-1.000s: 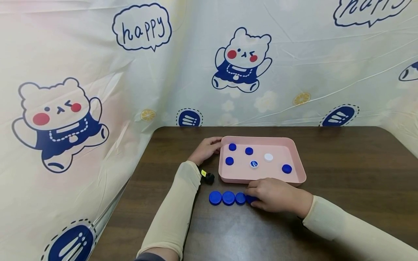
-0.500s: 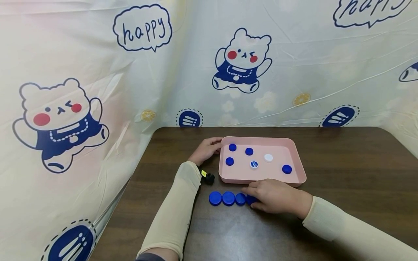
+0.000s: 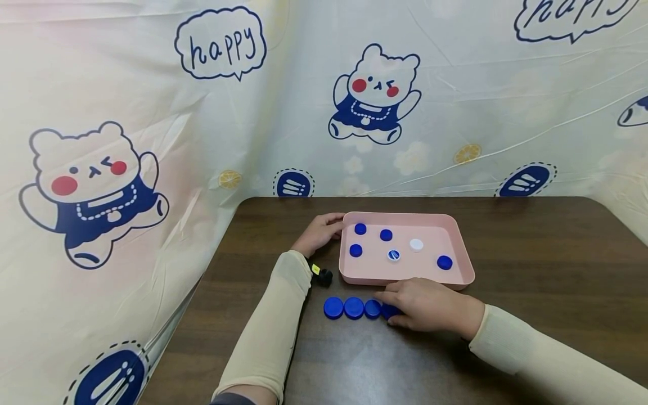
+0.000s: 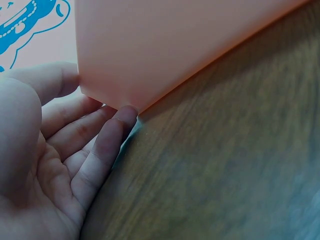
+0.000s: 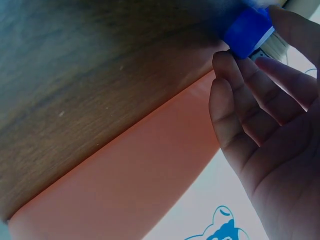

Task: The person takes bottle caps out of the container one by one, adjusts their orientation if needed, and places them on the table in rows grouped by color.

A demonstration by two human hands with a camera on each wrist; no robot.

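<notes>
A row of blue bottle caps (image 3: 354, 307) lies on the table in front of the pink tray (image 3: 466, 267). My right hand (image 3: 430, 304) holds the blue cap (image 3: 390, 311) at the row's right end, which is partly hidden under the fingers. In the right wrist view, thumb and fingertips meet that blue cap (image 5: 247, 32) from opposite sides. One fingertip reaches left, near the smaller blue cap (image 3: 372, 309) beside it. At the tray's far left corner, my left hand (image 3: 318, 233) grips the wall; the left wrist view has its thumb and fingers around the tray corner (image 4: 115, 95).
Inside the tray lie several blue caps (image 3: 386, 235), a white cap (image 3: 416, 244) and a white cap with a blue print (image 3: 394, 255). A black wrist camera (image 3: 324, 276) sits by the left sleeve. Behind the brown table (image 3: 531, 270) hangs a printed curtain (image 3: 304, 112).
One right fingertip has stretched slightly left, toward the smaller cap. The left hand, the tray and the row of caps stay in place.
</notes>
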